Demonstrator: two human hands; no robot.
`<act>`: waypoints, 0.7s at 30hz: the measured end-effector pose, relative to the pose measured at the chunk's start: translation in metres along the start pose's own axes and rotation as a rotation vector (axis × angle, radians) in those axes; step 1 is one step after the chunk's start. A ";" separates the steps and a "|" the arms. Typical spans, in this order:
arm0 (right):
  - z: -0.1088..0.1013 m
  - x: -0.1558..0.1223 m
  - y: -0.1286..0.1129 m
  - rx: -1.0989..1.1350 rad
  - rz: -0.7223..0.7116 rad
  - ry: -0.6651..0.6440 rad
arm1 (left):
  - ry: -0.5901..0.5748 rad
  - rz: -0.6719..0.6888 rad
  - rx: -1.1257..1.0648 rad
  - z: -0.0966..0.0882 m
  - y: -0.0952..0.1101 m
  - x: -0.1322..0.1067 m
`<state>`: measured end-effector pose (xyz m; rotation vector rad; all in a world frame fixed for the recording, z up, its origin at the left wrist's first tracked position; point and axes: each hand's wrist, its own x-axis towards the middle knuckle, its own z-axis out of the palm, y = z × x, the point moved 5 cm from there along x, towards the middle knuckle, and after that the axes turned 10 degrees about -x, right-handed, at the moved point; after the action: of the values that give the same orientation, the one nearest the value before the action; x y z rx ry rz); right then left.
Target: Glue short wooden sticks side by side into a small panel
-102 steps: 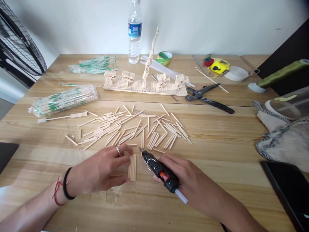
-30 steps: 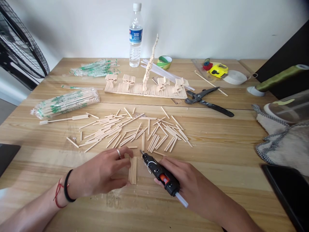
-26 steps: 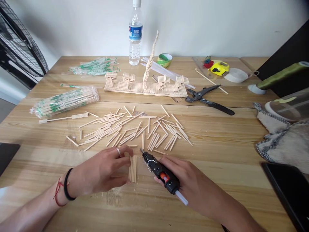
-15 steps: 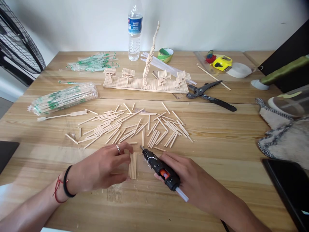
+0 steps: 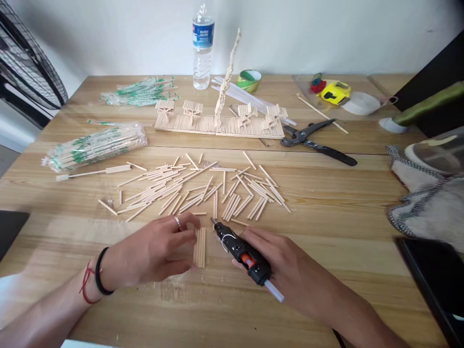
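My right hand (image 5: 270,249) is wrapped round a black hot glue gun (image 5: 242,253) with a glue stick poking from its back end. The gun's nozzle points up and left, a little to the right of a small flat row of wooden sticks (image 5: 200,247). At the left side of that row, my left hand (image 5: 165,249) has its fingers bent, the forefinger at the far end and the thumb near the close end, steadying the sticks on the table. Loose short wooden sticks (image 5: 155,188) lie scattered just beyond both hands.
A stick-built model (image 5: 203,124) with a tall spire stands at the back, by a water bottle (image 5: 203,53). Pliers (image 5: 311,140) and a yellow tape measure (image 5: 335,92) lie right. Bagged sticks (image 5: 96,147) are left. A cloth (image 5: 427,203) and dark phone-like slab (image 5: 431,285) sit far right.
Both hands, the glue gun and the row of sticks hold nearly the same places. Only a slight shift of the camera view shows.
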<state>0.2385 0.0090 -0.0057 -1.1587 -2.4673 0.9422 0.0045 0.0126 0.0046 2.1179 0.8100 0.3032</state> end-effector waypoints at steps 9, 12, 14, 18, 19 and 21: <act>0.000 0.000 0.001 -0.021 0.003 0.011 | 0.012 0.005 0.010 0.002 -0.003 -0.003; 0.001 -0.002 0.003 -0.030 0.006 0.014 | 0.020 0.017 0.006 0.001 -0.003 -0.002; 0.001 -0.002 0.003 -0.034 0.005 0.005 | 0.014 0.020 -0.003 0.001 -0.002 -0.001; 0.000 -0.002 0.000 -0.046 -0.002 -0.011 | -0.005 0.010 -0.010 0.001 -0.001 0.000; 0.000 -0.002 -0.001 -0.051 -0.009 -0.012 | -0.005 0.011 -0.008 0.001 -0.001 0.000; 0.000 -0.002 -0.002 -0.064 -0.025 -0.016 | -0.002 0.017 -0.005 0.001 -0.001 -0.001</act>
<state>0.2382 0.0066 -0.0040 -1.1412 -2.5360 0.8741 0.0040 0.0122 0.0033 2.1208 0.7895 0.3119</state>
